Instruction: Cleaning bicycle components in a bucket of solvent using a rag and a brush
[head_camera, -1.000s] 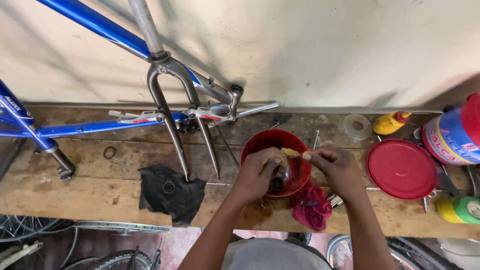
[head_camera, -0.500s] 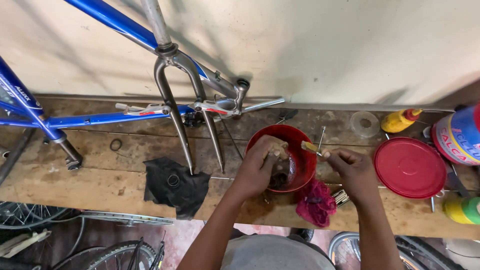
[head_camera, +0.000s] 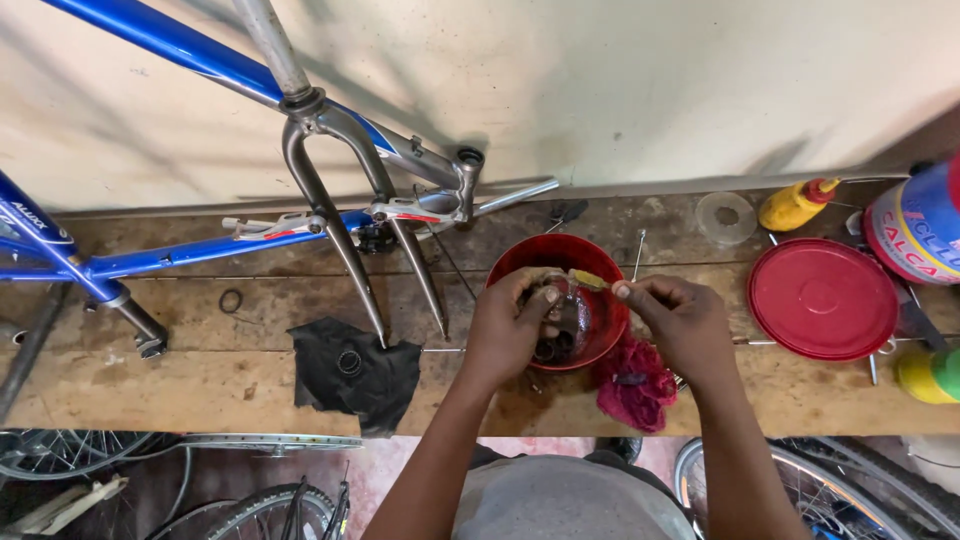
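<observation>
A red bowl (head_camera: 530, 262) stands on the wooden bench (head_camera: 200, 385) with small dark metal parts in it. My left hand (head_camera: 510, 325) reaches into the bowl and pinches a small metal part over it. My right hand (head_camera: 682, 318) holds a small yellow-handled brush (head_camera: 588, 280) whose tip meets that part. A crumpled pink-red rag (head_camera: 632, 385) lies just below the bowl, beside my right wrist.
A blue bicycle frame (head_camera: 190, 250) with a grey fork (head_camera: 335, 215) leans over the bench's left and middle. A black rag (head_camera: 352, 375) lies left of the bowl. A red lid (head_camera: 822, 298), yellow squeeze bottle (head_camera: 795, 205), large can (head_camera: 915, 235) and tape roll (head_camera: 727, 217) sit right. Wheels (head_camera: 180, 455) rest below.
The view has drifted slightly, so bench and bowl sit a bit further right in frame. Both hands stay over the bowl, the brush working at the small part.
</observation>
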